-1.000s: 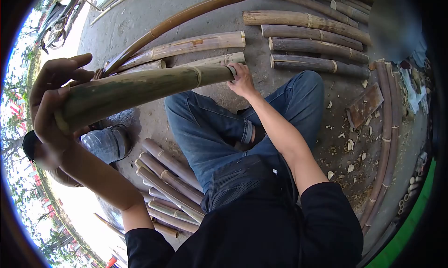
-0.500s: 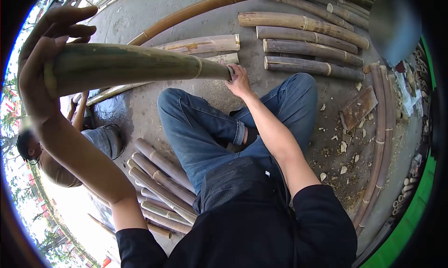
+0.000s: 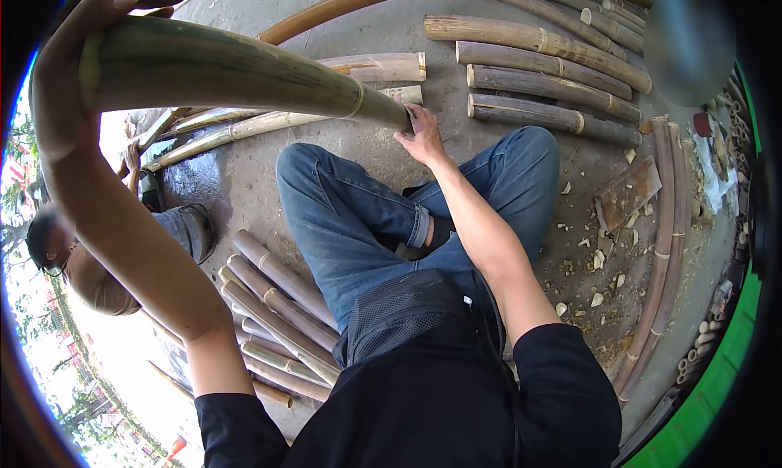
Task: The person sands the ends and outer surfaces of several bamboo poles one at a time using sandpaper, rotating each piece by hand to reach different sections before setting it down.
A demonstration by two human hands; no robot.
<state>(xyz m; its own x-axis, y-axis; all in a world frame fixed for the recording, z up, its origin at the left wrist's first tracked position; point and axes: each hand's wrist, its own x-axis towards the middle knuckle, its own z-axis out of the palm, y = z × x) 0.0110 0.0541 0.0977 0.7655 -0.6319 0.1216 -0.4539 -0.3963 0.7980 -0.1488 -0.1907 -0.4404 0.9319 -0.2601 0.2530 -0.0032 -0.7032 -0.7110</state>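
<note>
A thick green bamboo pole [image 3: 228,70] is raised across the upper left of the view, its near end large and close to the camera. My left hand [image 3: 69,69] holds that near end, palm against it and some fingers stretched out above. At the thinner far end, over my crossed legs, my right hand [image 3: 422,136] is closed around the pole. The fingers' far side is hidden there. Beyond the pole lie pale cut bamboo lengths [image 3: 379,65] on the concrete floor.
Dark bamboo pieces [image 3: 554,105] lie in a row ahead right. More bamboo pieces [image 3: 289,293] are stacked by my left knee. A person [image 3: 102,276] sits at the left. A rusty metal plate [image 3: 627,193] rests among wood chips at right, beside long curved poles [image 3: 664,256].
Both hands still hold the bamboo pole. Its near end, with my left hand, has risen in the view, while the far end has shifted slightly right.
</note>
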